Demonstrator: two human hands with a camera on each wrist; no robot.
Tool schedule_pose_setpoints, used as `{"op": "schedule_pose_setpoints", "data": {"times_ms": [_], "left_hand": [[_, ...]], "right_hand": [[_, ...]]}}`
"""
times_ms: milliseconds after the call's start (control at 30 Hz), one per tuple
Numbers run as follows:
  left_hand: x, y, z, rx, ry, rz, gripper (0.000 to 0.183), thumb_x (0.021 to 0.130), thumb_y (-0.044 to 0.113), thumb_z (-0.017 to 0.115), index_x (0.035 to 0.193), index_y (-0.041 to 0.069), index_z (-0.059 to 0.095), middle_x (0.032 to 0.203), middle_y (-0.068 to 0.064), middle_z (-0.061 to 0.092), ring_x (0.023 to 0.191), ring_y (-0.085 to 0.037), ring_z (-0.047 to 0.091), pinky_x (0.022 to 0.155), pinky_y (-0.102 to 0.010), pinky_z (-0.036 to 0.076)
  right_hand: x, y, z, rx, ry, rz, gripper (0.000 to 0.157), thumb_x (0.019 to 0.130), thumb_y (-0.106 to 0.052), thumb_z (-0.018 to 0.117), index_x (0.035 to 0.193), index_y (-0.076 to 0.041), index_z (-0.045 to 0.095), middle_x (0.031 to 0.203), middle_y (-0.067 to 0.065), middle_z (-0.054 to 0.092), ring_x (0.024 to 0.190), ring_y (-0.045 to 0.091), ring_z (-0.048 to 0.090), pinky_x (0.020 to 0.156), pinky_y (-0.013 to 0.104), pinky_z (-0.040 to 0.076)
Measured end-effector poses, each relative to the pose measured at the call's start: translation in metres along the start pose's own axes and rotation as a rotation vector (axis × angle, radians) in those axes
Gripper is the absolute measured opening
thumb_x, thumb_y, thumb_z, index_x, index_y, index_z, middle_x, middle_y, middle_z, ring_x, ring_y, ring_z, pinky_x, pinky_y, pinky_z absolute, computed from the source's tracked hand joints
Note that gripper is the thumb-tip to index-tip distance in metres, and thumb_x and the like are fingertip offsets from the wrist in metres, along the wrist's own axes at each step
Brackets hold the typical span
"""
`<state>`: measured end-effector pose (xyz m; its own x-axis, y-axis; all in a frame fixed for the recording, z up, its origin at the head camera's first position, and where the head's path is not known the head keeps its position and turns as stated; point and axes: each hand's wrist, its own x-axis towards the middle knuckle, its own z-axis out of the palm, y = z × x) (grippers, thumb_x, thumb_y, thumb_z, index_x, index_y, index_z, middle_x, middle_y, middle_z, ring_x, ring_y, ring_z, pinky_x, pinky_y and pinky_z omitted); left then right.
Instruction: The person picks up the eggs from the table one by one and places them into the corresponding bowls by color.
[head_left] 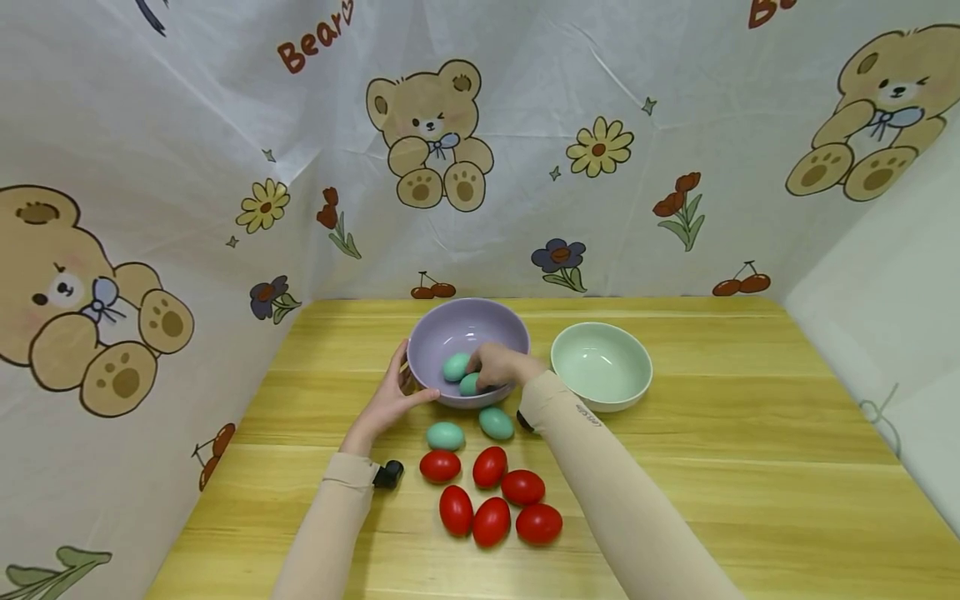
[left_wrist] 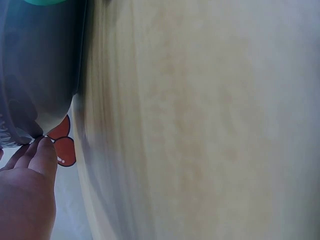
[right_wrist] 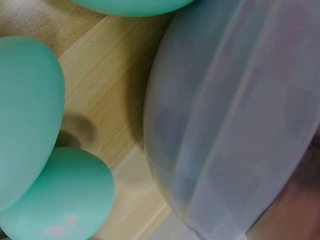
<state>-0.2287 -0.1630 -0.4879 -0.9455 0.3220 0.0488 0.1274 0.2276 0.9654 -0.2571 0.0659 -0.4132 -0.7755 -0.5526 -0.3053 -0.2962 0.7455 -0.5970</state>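
Observation:
A purple bowl (head_left: pixel 468 312) stands near the back of the table. My left hand (head_left: pixel 386 408) grips it at the left, thumb along the front rim and fingers against the outer wall, as the left wrist view also shows. Inside the bowl, my right hand (head_left: pixel 501 367) reaches down over the front right rim and holds a green egg (head_left: pixel 468 384) with its fingertips. Another green egg (head_left: pixel 456 367) lies beside it. On the table in front of the bowl lie two more green eggs, one at the left (head_left: pixel 446 436) and one at the right (head_left: pixel 497 423).
Several red eggs (head_left: pixel 491 522) lie in a loose group nearer the front, between the forearms. A pale green bowl (head_left: pixel 600 367) stands right of the purple one. Behind the wooden table (head_left: pixel 720 500) hangs a white cloth (head_left: pixel 517 167) printed with bears and flowers.

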Motion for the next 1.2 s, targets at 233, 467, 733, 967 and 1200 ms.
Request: {"op": "schedule_pose_setpoints", "data": {"times_ms": [233,467,733,967,1200], "left_hand": [[-0.002,0.007,0.0,-0.011,-0.009,-0.009,0.104,0.08,0.018,0.075,0.149,0.02,-0.002,0.152,-0.013,0.007,0.136,-0.032,0.017,0.109,-0.043,0.021],[-0.002,0.008,0.001,-0.026,-0.018,0.004,0.103,0.081,0.015,0.074,0.149,0.016,-0.003,0.152,-0.015,0.006,0.136,-0.035,0.015,0.109,-0.044,0.02],[-0.002,0.006,0.0,-0.036,-0.005,-0.013,0.104,0.08,0.017,0.075,0.149,0.022,-0.002,0.153,-0.012,0.007,0.136,-0.033,0.016,0.109,-0.042,0.021],[-0.008,0.025,0.0,-0.068,-0.034,-0.007,0.102,0.081,0.01,0.073,0.149,0.014,-0.004,0.151,-0.02,0.004,0.135,-0.039,0.013,0.109,-0.048,0.017],[-0.009,0.028,0.002,-0.05,-0.029,-0.004,0.102,0.081,0.01,0.072,0.149,0.015,-0.003,0.151,-0.02,0.004,0.135,-0.037,0.014,0.109,-0.047,0.018]], "right_hand": [[0.001,-0.001,0.001,-0.02,0.002,0.04,0.034,0.077,-0.005,0.07,0.111,0.002,0.065,0.104,0.01,0.065,0.092,0.019,0.054,0.089,0.029,0.045],[-0.004,0.0,-0.006,0.059,0.015,0.057,0.043,0.078,-0.009,0.071,0.117,0.004,0.06,0.112,0.014,0.062,0.102,0.023,0.054,0.092,0.032,0.043],[-0.013,0.006,-0.011,0.138,0.079,0.008,0.048,0.081,-0.014,0.071,0.123,0.003,0.056,0.12,0.014,0.059,0.111,0.025,0.053,0.096,0.035,0.041],[-0.022,0.013,-0.011,0.239,0.119,-0.047,0.05,0.083,-0.018,0.07,0.126,0.002,0.054,0.124,0.014,0.056,0.114,0.027,0.051,0.099,0.038,0.039],[-0.033,0.018,-0.01,0.36,0.175,-0.113,0.052,0.084,-0.019,0.067,0.128,0.003,0.051,0.127,0.018,0.053,0.118,0.028,0.048,0.101,0.041,0.037]]}}
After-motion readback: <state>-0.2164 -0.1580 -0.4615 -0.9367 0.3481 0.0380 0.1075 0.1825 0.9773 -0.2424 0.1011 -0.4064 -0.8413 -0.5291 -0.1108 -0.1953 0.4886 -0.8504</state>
